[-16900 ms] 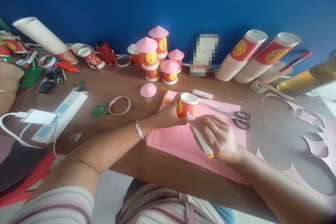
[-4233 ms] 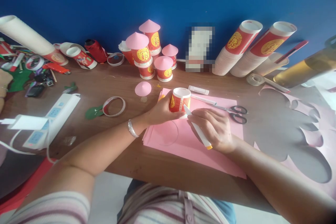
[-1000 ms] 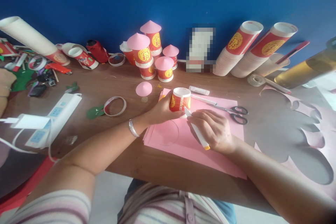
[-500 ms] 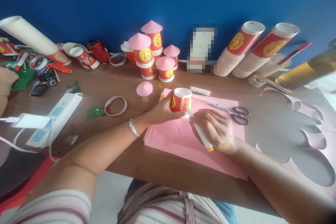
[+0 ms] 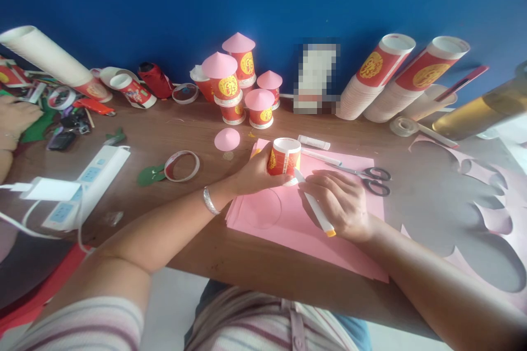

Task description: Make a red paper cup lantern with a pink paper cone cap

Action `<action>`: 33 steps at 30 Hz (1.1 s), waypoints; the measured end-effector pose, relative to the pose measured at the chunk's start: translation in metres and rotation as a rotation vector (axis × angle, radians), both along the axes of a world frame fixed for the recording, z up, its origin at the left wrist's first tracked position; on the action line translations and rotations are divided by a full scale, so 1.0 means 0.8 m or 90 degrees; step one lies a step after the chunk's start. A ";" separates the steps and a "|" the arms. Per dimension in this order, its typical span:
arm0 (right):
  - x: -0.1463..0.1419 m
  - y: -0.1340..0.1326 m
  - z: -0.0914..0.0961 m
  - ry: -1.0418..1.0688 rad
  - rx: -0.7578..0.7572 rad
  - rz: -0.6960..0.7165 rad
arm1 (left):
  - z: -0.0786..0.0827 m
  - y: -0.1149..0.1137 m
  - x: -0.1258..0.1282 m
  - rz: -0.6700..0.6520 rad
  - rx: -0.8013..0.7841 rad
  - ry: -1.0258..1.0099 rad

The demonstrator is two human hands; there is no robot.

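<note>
Red cup (image 5: 281, 163) w/in L grip (image 5: 256, 174), mouth up

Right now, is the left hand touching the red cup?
Touching. The head view shows the left hand gripping the red cup, thumb across its front.

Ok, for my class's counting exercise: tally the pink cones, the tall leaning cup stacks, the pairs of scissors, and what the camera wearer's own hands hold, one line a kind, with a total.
Pink cones: 5
Tall leaning cup stacks: 3
Pairs of scissors: 1
Red cup in the left hand: 1
White marker in the right hand: 1
Total: 11
</note>
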State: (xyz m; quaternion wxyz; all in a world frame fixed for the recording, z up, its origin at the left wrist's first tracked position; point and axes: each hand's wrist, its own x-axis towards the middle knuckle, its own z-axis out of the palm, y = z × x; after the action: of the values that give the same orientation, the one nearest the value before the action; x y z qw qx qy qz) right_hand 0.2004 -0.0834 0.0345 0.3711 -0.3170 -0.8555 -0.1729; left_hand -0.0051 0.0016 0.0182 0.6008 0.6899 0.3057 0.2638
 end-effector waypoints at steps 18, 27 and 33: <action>-0.008 -0.007 -0.003 -0.014 -0.012 0.018 | -0.007 0.003 0.002 -0.020 0.021 -0.067; -0.006 -0.004 -0.006 -0.016 -0.028 0.012 | -0.011 0.000 0.000 0.021 0.014 -0.012; -0.006 -0.005 -0.003 -0.016 -0.034 0.014 | -0.010 0.002 -0.001 0.006 0.028 -0.025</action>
State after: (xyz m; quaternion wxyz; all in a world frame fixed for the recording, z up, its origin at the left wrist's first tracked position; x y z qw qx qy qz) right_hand 0.1954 -0.0874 0.0324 0.3535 -0.3151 -0.8679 -0.1501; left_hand -0.0056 0.0034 0.0100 0.5901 0.6962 0.2910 0.2870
